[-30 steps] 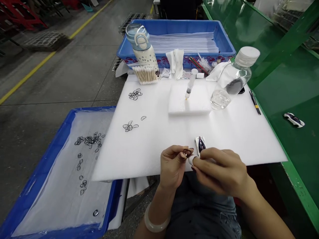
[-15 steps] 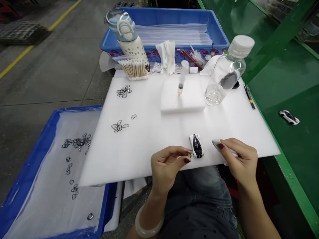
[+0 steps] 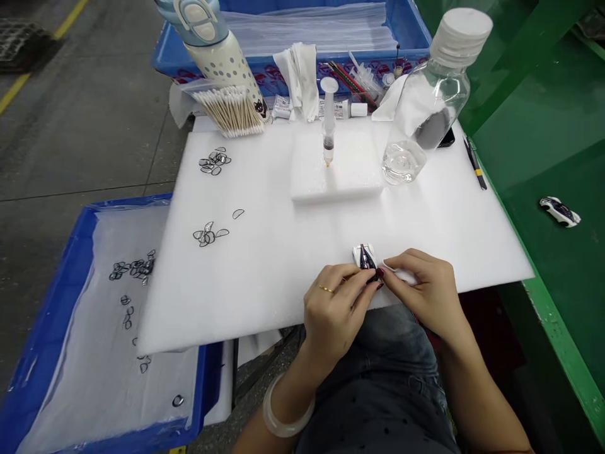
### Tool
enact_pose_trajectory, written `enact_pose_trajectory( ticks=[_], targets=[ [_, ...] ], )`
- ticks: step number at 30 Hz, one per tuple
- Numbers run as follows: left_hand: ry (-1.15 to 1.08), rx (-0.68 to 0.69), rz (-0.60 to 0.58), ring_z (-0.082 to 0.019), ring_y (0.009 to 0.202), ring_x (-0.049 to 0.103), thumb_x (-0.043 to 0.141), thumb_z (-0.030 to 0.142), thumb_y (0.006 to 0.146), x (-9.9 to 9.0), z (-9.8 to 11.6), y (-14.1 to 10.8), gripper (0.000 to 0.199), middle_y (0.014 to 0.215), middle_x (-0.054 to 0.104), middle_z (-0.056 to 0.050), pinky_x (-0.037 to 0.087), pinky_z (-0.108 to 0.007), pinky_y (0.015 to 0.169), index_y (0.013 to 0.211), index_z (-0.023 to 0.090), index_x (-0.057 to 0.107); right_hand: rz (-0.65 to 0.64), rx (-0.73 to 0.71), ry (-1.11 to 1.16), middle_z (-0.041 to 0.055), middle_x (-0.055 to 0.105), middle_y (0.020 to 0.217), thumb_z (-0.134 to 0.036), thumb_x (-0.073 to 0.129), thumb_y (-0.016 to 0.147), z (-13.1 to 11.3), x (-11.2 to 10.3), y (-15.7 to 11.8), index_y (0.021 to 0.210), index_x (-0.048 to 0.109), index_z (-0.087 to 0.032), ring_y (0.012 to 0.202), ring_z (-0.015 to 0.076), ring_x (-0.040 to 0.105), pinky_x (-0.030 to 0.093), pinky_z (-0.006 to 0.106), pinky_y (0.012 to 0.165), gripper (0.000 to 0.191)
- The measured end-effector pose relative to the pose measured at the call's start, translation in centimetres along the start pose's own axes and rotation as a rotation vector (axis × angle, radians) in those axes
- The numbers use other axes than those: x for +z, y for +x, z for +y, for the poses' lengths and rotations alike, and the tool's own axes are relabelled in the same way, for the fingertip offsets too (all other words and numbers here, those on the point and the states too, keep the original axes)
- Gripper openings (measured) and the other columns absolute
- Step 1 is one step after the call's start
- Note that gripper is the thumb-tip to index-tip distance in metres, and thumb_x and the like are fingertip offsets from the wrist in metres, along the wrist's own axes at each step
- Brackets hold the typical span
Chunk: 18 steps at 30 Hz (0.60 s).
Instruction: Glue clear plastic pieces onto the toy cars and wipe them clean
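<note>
Both hands, left hand (image 3: pixel 333 306) and right hand (image 3: pixel 420 287), pinch a small white toy car (image 3: pixel 365 257) with dark stripes.

No legible text or labels anywhere

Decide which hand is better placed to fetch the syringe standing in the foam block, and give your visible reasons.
Probably the right hand: the syringe stands up and slightly right of the left hand, whose fingertips pinch at the toy car; the right only rests beside it.
</note>
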<state>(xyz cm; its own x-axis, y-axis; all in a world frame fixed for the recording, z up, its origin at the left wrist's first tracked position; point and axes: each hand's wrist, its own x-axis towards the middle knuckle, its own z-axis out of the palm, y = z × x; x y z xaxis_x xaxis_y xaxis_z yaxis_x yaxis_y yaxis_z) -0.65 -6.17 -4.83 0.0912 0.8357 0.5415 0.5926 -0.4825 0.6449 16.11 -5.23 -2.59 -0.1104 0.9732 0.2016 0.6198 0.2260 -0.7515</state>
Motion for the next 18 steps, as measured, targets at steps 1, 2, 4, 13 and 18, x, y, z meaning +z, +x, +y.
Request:
enact_pose_trajectory(
  ticks=[1,2,4,13,18],
  targets=[
    [0.016,-0.005,0.002,-0.018,0.074,0.068,0.073,0.019,0.085,0.02,-0.03,-0.03,0.013,0.084,0.073,-0.005,0.056,-0.029,0.070,0.097,0.021,0.077,-0.018,0.011,0.003,0.0004,0.069,0.077,-0.022,0.066,0.089,0.01,-0.06,0.02,0.088,0.074,-0.019,0.067,0.0116,0.064,0.046,0.022,0.057,0.009],
    [0.031,-0.012,0.003,-0.018,0.074,0.068,0.073,0.020,0.084,0.05,-0.06,-0.05,0.012,0.084,0.073,-0.005,0.056,-0.028,0.070,0.096,0.020,0.076,-0.029,0.018,0.007,0.0005,0.069,0.077,-0.022,0.066,0.089,0.03,-0.10,0.02,0.088,0.074,-0.019,0.067,0.0116,0.064,0.045,0.022,0.057,0.009],
    [0.050,-0.032,0.001,-0.018,0.075,0.068,0.074,0.020,0.084,0.09,-0.07,-0.06,0.011,0.085,0.072,-0.005,0.056,-0.028,0.071,0.095,0.019,0.075,-0.039,0.024,0.011,0.0004,0.069,0.078,-0.023,0.066,0.090,0.08,-0.14,0.00,0.089,0.074,-0.020,0.066,0.0114,0.064,0.045,0.023,0.057,0.009],
    [0.000,-0.173,-0.038,-0.021,0.099,0.068,0.076,0.018,0.080,-0.58,-0.20,0.10,0.022,0.107,0.071,-0.008,0.060,-0.037,0.085,0.102,0.019,0.073,-0.050,0.039,-0.011,0.0001,0.067,0.077,-0.024,0.066,0.090,0.04,-0.02,0.00,0.089,0.075,-0.018,0.065,0.0091,0.061,0.043,0.021,0.056,0.011],
    [-0.012,-0.208,-0.061,-0.023,0.108,0.067,0.072,0.015,0.082,-0.68,-0.19,0.01,0.021,0.117,0.072,-0.009,0.059,-0.041,0.092,0.102,0.019,0.073,-0.037,0.031,-0.018,-0.0002,0.066,0.076,-0.023,0.066,0.090,0.04,0.06,-0.08,0.087,0.074,-0.017,0.063,0.0081,0.060,0.042,0.021,0.054,0.010]
  ],
)
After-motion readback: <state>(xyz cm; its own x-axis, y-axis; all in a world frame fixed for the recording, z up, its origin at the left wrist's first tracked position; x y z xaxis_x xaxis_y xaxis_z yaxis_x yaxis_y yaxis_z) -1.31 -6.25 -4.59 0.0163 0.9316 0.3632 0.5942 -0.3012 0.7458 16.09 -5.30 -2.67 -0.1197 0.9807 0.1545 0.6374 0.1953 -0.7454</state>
